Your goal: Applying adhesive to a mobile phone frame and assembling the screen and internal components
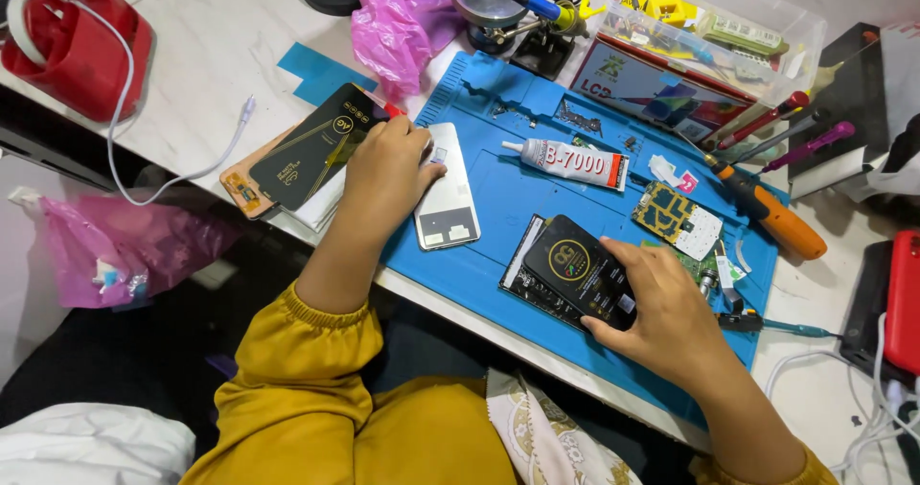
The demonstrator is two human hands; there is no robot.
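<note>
My left hand rests on the upper left edge of a white phone back cover that lies on the blue work mat. Its fingers press down on the cover; something red pokes out at the fingertips. My right hand grips the right edge of a black flat packet with a round gold mark, which lies on the mat on top of another dark packet. A second similar black packet lies left of the mat on a stack of white sheets.
On the mat lie a glue tube, a circuit board and small parts. An orange-handled screwdriver and other tools lie right. A clear parts box, pink bags, a red device with white cable surround.
</note>
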